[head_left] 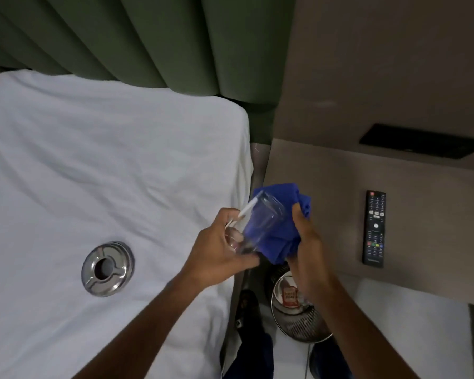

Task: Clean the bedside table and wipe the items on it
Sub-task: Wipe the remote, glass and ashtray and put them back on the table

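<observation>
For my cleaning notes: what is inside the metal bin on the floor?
Inside the metal bin lies a red-and-white packet. The right hand and forearm cover part of its inside, so the rest is unseen.

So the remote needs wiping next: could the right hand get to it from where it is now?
Probably yes. The remote lies flat on the bedside table just right of the right hand, with bare tabletop between. That hand is holding the blue cloth, which suits wiping.
</observation>
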A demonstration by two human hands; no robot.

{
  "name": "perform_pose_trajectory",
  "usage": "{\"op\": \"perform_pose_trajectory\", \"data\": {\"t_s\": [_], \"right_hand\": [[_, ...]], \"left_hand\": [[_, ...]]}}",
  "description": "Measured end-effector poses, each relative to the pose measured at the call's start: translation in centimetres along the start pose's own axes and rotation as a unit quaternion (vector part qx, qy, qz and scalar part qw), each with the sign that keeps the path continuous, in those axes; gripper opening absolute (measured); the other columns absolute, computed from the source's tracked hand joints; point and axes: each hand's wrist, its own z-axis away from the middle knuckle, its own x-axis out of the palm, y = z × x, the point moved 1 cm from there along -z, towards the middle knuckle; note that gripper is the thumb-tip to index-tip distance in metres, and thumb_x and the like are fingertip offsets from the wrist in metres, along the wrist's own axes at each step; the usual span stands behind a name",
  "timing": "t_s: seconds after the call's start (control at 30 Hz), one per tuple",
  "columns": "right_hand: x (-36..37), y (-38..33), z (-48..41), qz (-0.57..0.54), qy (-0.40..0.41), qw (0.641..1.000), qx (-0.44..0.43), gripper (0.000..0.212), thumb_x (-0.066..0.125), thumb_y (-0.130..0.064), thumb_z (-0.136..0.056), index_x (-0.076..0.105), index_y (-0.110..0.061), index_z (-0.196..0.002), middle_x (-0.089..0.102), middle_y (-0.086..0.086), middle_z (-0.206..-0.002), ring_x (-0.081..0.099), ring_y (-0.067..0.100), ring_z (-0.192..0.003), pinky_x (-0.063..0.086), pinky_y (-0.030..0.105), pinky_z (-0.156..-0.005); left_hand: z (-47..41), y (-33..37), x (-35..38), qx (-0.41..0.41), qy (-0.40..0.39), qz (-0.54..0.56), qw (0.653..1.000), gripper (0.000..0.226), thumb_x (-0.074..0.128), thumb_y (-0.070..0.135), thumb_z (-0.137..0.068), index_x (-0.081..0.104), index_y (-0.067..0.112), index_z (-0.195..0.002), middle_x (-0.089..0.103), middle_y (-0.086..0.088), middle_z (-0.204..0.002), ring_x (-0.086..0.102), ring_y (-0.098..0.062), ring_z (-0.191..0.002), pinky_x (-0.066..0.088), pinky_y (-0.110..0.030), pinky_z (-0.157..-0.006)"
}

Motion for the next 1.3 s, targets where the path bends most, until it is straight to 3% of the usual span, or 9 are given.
{"op": "perform_pose_trajectory", "data": {"t_s": [0.17, 0.3, 0.47, 0.57, 0.63, 0.7, 0.83, 1.07, 1.3], "right_hand": [[-0.5, 1.6, 3.1, 0.246, -0.013, 0.960, -0.133, 0.049, 0.042, -0.053, -0.093, 0.046, -0.029, -0.135, 0.054, 0.010, -0.136, 0.056, 0.027, -0.119, 0.045, 0.049, -0.102], [-2.0, 1.4, 3.9, 0.462, -0.058, 0.831, -0.305, 0.043, 0.038, -0.030, -0.096, 0.039, -0.039, -0.138, 0.022, -0.005, -0.157, 0.026, 0.022, -0.144, 0.031, 0.048, -0.114], [-3.2, -2.1, 2.2, 0.630, -0.057, 0.678, -0.374, 0.035, 0.042, -0.028, -0.089, 0.055, -0.029, -0.122, 0.057, -0.005, -0.134, 0.042, 0.014, -0.133, 0.019, 0.049, -0.113], [-5.7, -4.9, -0.1, 0.551, -0.082, 0.800, -0.222, 0.022, 0.045, -0.035, -0.093, 0.060, -0.031, -0.109, 0.069, -0.003, -0.104, 0.062, 0.015, -0.099, 0.041, 0.045, -0.096], [-7.8, -5.9, -1.0, 0.306, -0.109, 0.943, -0.075, 0.016, 0.048, -0.027, -0.097, 0.063, -0.025, -0.101, 0.069, 0.005, -0.096, 0.065, 0.022, -0.088, 0.050, 0.041, -0.082], [-10.1, -5.9, -1.3, 0.085, -0.075, 0.994, 0.001, 0.017, 0.051, -0.021, -0.094, 0.066, -0.017, -0.100, 0.073, 0.009, -0.096, 0.069, 0.024, -0.088, 0.055, 0.038, -0.074], [-12.5, -4.0, -0.7, -0.045, 0.001, 0.999, -0.008, 0.025, 0.049, -0.024, -0.094, 0.065, -0.015, -0.110, 0.077, 0.003, -0.095, 0.073, 0.020, -0.085, 0.059, 0.031, -0.065], [-11.7, -2.2, 1.9, 0.125, 0.067, 0.985, -0.097, 0.025, 0.045, -0.038, -0.091, 0.056, -0.021, -0.106, 0.060, 0.029, -0.094, 0.055, 0.049, -0.075, 0.050, 0.055, -0.065], [-12.3, -1.2, 2.2, 0.328, 0.078, 0.932, -0.134, 0.028, 0.044, -0.033, -0.096, 0.054, -0.020, -0.119, 0.064, 0.007, -0.097, 0.065, 0.020, -0.080, 0.057, 0.038, -0.072]], "left_hand": [[-2.0, 1.9, 2.3, -0.101, 0.019, 0.040, 0.994, 0.076, 0.077, 0.051, -0.045, 0.046, 0.035, -0.112, 0.075, 0.006, -0.079, 0.070, -0.005, -0.078, 0.055, -0.024, -0.074], [-2.5, 3.1, 2.3, -0.071, -0.058, -0.027, 0.995, 0.072, 0.069, 0.055, -0.037, 0.051, 0.030, -0.102, 0.071, 0.007, -0.086, 0.068, -0.010, -0.079, 0.058, -0.031, -0.079], [-1.4, 3.5, 3.8, 0.004, -0.118, -0.156, 0.981, 0.036, 0.067, 0.048, -0.046, 0.050, 0.044, -0.078, 0.063, 0.016, -0.071, 0.062, 0.006, -0.069, 0.053, -0.014, -0.061], [-0.9, 3.6, 5.0, 0.050, -0.123, -0.215, 0.968, 0.058, 0.068, 0.044, -0.045, 0.045, 0.048, -0.098, 0.062, 0.023, -0.084, 0.059, 0.011, -0.076, 0.042, -0.006, -0.057], [-0.5, 3.7, 5.7, 0.073, -0.121, -0.206, 0.968, 0.072, 0.069, 0.046, -0.047, 0.045, 0.048, -0.114, 0.062, 0.027, -0.098, 0.060, 0.008, -0.086, 0.045, -0.009, -0.069], [-0.4, 3.9, 6.6, 0.081, -0.100, -0.168, 0.977, 0.072, 0.072, 0.048, -0.049, 0.045, 0.049, -0.116, 0.066, 0.024, -0.097, 0.063, 0.006, -0.085, 0.053, -0.019, -0.071], [-0.9, 4.5, 8.6, 0.042, -0.083, -0.068, 0.993, 0.080, 0.081, 0.051, -0.058, 0.037, 0.061, -0.124, 0.071, 0.014, -0.092, 0.069, 0.000, -0.082, 0.061, -0.031, -0.074], [-1.7, 5.2, 11.5, -0.011, -0.078, -0.004, 0.997, 0.051, 0.046, 0.082, -0.073, 0.057, 0.041, -0.100, 0.069, 0.017, -0.073, 0.068, 0.002, -0.067, 0.056, -0.022, -0.063], [-4.5, 4.9, 13.4, -0.060, -0.089, 0.038, 0.994, 0.056, 0.054, 0.075, -0.074, 0.064, 0.020, -0.082, 0.069, -0.008, -0.076, 0.068, -0.019, -0.071, 0.061, -0.045, -0.074]]}}
